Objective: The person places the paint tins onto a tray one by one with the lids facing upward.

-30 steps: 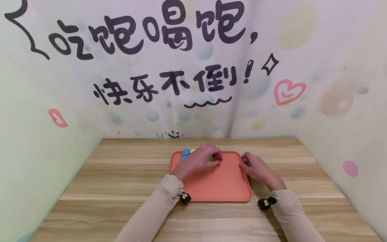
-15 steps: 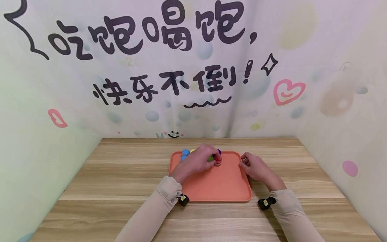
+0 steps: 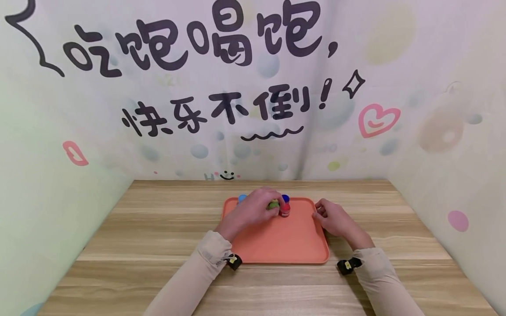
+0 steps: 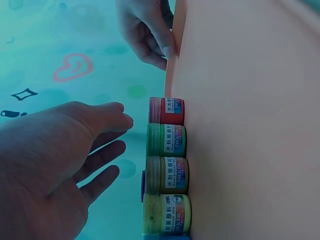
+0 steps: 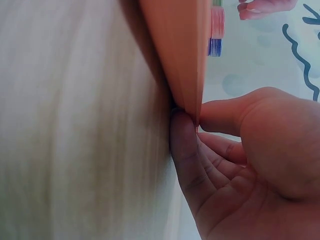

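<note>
A row of small paint jars stands on the orange tray [image 3: 284, 243]. The red paint jar [image 4: 172, 110] ends the row, beside the green paint jar [image 4: 173, 140], a brownish paint jar [image 4: 174, 175] and a yellow paint jar [image 4: 174, 215]. Above them is my left hand [image 3: 254, 208], fingers loosely extended; the left wrist view shows a gap between its fingertips and the jars. At the tray's right rim, my right hand [image 3: 335, 219] pinches the edge between thumb and fingers, one finger lying underneath. My left hand covers part of the row in the head view.
Behind the red jar stands a dark blue paint jar [image 3: 286, 199]. A light blue paint jar [image 3: 242, 198] shows at the tray's back left. The wooden table [image 3: 158, 228] meets a printed backdrop [image 3: 178, 153] at its far edge.
My left hand has let go of the red paint jar and drawn slightly left, leaving the jar standing in front of the dark blue one. The right hand keeps its place on the tray rim.
</note>
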`<state>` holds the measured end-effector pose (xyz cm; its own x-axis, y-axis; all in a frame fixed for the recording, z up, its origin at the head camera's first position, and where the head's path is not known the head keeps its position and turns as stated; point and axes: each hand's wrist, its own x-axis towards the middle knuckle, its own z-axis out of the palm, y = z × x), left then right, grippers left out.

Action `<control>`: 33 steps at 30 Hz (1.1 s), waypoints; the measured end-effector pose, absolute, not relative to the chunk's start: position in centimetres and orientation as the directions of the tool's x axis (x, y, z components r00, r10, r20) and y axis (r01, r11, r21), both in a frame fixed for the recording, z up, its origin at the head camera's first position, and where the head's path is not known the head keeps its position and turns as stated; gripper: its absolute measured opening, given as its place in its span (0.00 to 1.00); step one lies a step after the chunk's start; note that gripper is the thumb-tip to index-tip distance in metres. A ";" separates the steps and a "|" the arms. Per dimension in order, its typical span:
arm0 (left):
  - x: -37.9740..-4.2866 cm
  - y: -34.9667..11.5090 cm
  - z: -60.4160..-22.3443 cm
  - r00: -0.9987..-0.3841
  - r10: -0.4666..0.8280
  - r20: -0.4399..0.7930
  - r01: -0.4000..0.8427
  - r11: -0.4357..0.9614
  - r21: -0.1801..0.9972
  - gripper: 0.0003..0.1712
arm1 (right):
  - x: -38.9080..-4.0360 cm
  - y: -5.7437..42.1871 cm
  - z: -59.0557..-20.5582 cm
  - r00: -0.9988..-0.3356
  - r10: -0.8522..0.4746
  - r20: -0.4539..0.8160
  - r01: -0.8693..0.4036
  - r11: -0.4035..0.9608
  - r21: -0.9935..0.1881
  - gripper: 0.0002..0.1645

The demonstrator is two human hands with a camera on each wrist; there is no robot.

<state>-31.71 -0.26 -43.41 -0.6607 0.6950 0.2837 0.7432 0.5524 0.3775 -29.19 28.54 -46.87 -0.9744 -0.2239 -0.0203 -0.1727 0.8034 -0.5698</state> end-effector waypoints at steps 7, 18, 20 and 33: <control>-31.7 -0.8 -42.9 -0.659 0.684 0.313 0.749 0.565 0.344 0.08 | -29.1 28.2 -46.7 -0.973 -0.231 -0.025 -0.175 0.798 -0.577 0.17; -32.0 -3.5 -42.2 -0.729 0.609 0.313 0.685 0.644 0.341 0.08 | -29.6 27.8 -46.9 -0.972 -0.233 -0.022 -0.178 0.799 -0.574 0.17; -32.2 -4.2 -42.3 -0.746 0.588 0.312 0.665 0.672 0.324 0.08 | -29.6 27.8 -46.9 -0.971 -0.237 -0.017 -0.185 0.800 -0.571 0.17; -32.1 -10.0 -42.1 -0.826 0.433 0.360 0.541 0.787 0.295 0.12 | -29.5 28.2 -46.4 -0.974 -0.221 0.042 -0.206 0.800 -0.564 0.27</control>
